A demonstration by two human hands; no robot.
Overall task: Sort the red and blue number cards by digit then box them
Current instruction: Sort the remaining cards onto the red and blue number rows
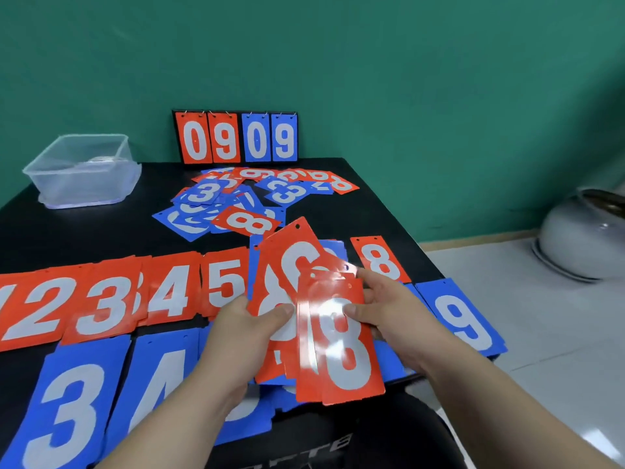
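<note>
Blue cards (67,401) showing 3 and 4 lie closest, with a red row (101,306) running 2 to 5 just behind. Above them the left hand (250,319) grips a fan of red cards (291,262), thumb on top, while the right hand (382,299) pinches the front red 8 (341,350). Sorting looks about midway: an unsorted heap (236,201) waits farther back, and the clear box (81,170) sits far left. The next move is probably to lay that 8 on the lone red 8 (380,258) at right.

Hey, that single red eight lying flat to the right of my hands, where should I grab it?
Probably by its right long edge, coming from the right. The red 8 card lies flat on the black table, with bare tabletop on that side, while blue cards lie close on its left.
</note>
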